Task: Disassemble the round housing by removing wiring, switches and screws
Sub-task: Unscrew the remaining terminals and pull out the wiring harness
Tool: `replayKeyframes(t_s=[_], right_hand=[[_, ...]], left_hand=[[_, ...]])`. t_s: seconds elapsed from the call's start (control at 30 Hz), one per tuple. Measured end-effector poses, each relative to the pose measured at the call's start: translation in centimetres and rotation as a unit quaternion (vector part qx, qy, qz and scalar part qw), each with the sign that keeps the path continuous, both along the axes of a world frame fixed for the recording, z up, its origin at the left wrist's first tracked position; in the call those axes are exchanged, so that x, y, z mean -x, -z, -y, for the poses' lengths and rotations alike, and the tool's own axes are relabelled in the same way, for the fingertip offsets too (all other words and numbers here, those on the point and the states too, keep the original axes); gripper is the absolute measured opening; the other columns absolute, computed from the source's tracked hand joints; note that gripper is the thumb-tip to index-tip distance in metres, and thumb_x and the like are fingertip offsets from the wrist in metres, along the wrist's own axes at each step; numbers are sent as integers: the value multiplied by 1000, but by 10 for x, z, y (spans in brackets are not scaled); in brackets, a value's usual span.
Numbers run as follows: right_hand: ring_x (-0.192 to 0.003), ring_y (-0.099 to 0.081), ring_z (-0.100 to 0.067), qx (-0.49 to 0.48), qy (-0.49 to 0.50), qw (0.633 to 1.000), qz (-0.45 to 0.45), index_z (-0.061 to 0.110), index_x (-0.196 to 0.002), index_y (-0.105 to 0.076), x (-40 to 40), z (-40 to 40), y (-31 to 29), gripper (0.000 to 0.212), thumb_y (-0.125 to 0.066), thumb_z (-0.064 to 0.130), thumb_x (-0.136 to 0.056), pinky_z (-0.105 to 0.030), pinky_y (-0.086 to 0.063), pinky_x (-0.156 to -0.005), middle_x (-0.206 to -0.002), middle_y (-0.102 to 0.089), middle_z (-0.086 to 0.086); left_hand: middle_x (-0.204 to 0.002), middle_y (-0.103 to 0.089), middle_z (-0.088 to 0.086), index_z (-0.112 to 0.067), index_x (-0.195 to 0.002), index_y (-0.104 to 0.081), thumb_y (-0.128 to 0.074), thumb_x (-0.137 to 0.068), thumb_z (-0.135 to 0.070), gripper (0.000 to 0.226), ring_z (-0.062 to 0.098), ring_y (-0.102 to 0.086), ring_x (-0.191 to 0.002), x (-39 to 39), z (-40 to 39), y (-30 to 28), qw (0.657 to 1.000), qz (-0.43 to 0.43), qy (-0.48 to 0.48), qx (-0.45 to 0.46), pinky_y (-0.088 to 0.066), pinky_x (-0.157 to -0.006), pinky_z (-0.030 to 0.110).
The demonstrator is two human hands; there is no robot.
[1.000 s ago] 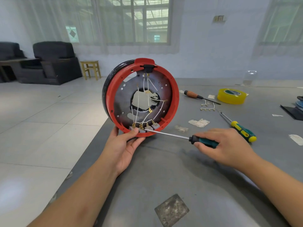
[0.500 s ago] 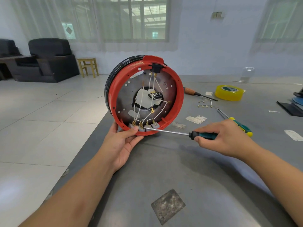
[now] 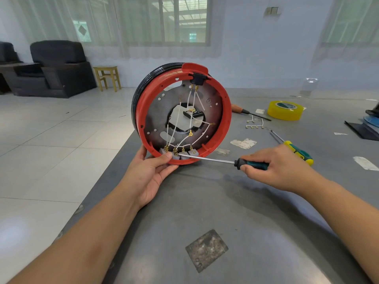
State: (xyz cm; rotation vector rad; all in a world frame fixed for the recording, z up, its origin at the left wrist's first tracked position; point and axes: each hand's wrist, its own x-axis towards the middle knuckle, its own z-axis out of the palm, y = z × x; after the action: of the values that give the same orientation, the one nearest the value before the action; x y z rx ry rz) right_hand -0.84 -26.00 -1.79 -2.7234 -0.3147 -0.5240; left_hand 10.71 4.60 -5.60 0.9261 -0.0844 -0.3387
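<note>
Early-to-mid job, I'd judge – white wires [image 3: 185, 119] & grey switches [image 3: 180, 154] still in round housing [image 3: 225, 119]; left hand [image 3: 152, 171] grips its near rim, right hand [image 3: 274, 167] wrapped round screwdriver [image 3: 252, 163], tip at switches.

Bright window daylight, soft shadows, sharp focus, wide-angle edge bending

grey table [image 3: 256, 212] | yellow tape roll [image 3: 285, 110] | two screwdrivers [image 3: 297, 152] [image 3: 249, 112] | wire pieces [image 3: 255, 124] | paper scraps [image 3: 243, 143]

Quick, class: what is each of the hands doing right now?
Left hand: grips the lower rim of the round housing, held upright on the table.
Right hand: holds the teal-handled screwdriver, its tip at the grey switches.
</note>
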Motion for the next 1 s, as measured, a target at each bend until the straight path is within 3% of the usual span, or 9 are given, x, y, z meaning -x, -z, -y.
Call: replayKeyframes(t_s=[0.13, 0.27, 0.43, 0.6, 0.73, 0.9, 1.0], right_hand=[[-70, -62, -5, 51, -4, 998, 39, 28, -120, -75, 2, -1, 1, 41, -56, 51, -92, -30, -56, -60, -82, -70, 16], [-68, -62, -13, 83, -8, 994, 64, 30, -121, -73, 3, -3, 3, 40, -51, 51, -95, -37, -55, -55, -83, -69, 10], [-63, -61, -14, 125, -11, 984, 127, 30, -120, -73, 5, -7, 6, 44, -44, 53, -95, -29, -50, -46, -81, -67, 11], [-60, -61, -16, 154, -15, 973, 169, 30, -120, -72, 4, -9, 9, 40, -47, 49, -96, -26, -43, -39, -82, -67, 10], [-61, -61, -16, 184, -17, 966, 180, 28, -124, -70, 3, -9, 10, 38, -51, 46, -96, -22, -36, -42, -84, -67, 8], [-63, -63, -19, 202, -10, 960, 195, 25, -125, -71, 3, -9, 11, 37, -61, 42, -93, -24, -39, -42, -88, -68, 6], [-64, -64, -18, 180, -11, 966, 187, 25, -124, -72, 5, -10, 12, 34, -63, 41, -96, -26, -46, -42, -88, -69, 6]], left_hand=[[-128, -69, 26, -12, -141, -58, -64, -90, 16, 59, 39, -74, -109, 1, 1, -1, 1000, -1, -6, -1, -62, -92, 51], [-134, -63, 25, -13, -143, -56, -65, -90, 17, 61, 41, -70, -118, -1, 0, 0, 1000, -15, -3, 22, -63, -90, 50], [-130, -62, 22, -12, -143, -56, -66, -89, 17, 62, 40, -64, -127, -5, 0, 2, 999, -33, -9, 42, -65, -81, 45], [-133, -68, 24, -10, -142, -56, -68, -86, 16, 63, 40, -74, -110, -5, 0, 1, 997, -35, -32, 58, -65, -79, 47], [-115, -77, 18, -6, -142, -55, -68, -89, 14, 58, 38, -76, -105, -4, 0, 1, 997, -33, -40, 51, -65, -80, 48], [-95, -79, 12, 0, -140, -55, -67, -92, 11, 50, 34, -77, -102, -3, -1, 0, 998, -29, -40, 42, -65, -79, 46], [-98, -79, 14, 0, -140, -55, -67, -92, 11, 51, 35, -77, -104, -2, -1, 0, 998, -31, -38, 44, -65, -78, 46]])
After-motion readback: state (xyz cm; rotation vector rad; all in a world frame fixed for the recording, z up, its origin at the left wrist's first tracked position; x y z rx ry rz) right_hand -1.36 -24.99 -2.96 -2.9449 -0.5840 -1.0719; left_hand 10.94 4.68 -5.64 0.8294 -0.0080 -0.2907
